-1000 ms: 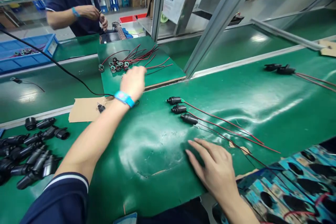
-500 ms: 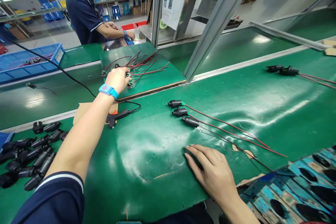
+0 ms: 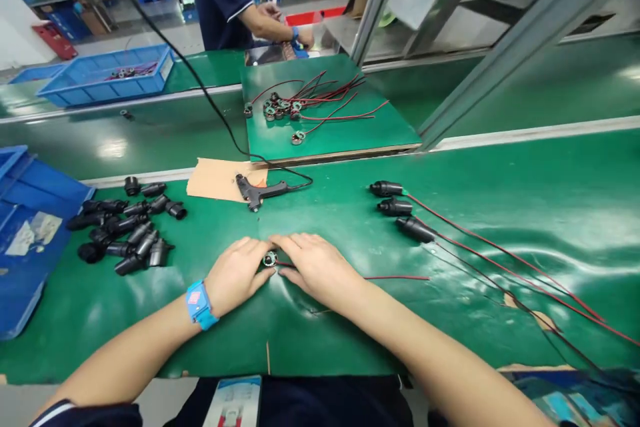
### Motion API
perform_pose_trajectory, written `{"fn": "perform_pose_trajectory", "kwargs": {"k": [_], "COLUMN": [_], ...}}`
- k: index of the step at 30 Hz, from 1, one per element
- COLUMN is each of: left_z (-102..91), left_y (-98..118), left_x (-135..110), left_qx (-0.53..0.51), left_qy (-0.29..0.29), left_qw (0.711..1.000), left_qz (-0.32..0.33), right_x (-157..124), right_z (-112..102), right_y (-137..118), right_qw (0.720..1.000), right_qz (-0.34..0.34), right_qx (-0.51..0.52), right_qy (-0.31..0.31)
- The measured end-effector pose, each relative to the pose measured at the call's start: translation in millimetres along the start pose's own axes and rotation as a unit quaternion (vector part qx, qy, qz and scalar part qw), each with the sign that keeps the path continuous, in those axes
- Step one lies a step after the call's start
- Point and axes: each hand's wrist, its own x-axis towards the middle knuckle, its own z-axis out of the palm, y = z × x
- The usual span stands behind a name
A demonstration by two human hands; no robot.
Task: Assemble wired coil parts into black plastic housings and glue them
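Between my hands is a small round circuit board [image 3: 270, 259] with a red wire [image 3: 400, 277] running off to the right. My left hand [image 3: 235, 270], wearing a blue wrist strap [image 3: 201, 305], pinches the board's left side between thumb and fingers. My right hand [image 3: 320, 267] is closed around the wire just beside the board, and the wire comes out past its wrist side. Beyond them, a black glue gun [image 3: 263, 192] lies on a cardboard sheet [image 3: 210, 180]. Several similar wired boards [image 3: 280, 107] sit on the raised green board [image 3: 330, 137].
Black plastic housings [image 3: 135, 230] are heaped at left by a blue bin [image 3: 30, 233]. Three black housings with wires [image 3: 415, 228] lie at right. A black cable [image 3: 200, 83] hangs to the glue gun. A metal post [image 3: 505, 60] rises at right; a co-worker [image 3: 223, 0] stands across.
My left hand has come back from the pile of wired boards with one board. My right hand has moved left to meet it. The view has shifted left and down.
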Motion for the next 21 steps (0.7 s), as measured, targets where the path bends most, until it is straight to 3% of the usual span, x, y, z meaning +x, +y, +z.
{"fn": "perform_pose_trajectory", "kwargs": {"k": [4,10,17,21], "left_z": [8.9,12.8,7.0,7.2], "left_y": [-12,-11,-5,-2], "left_x": [-9,-12,-16,-18], "left_qx": [-0.131,-0.309,-0.543,-0.587], "left_qy": [0.067,0.112,0.100,0.100], "left_qw": [0.987,0.938,0.829,0.801], "left_qz": [-0.058,-0.113,-0.089,-0.059], "right_x": [3,-1,-1,-2], "right_z": [15,11,0,-3], "right_y": [3,3,2,1], "right_qw": [0.997,0.967,0.884,0.827], "right_qz": [0.009,0.051,0.128,0.148], "right_qx": [0.075,0.247,0.450,0.540], "right_qy": [-0.023,0.022,0.004,-0.047]}}
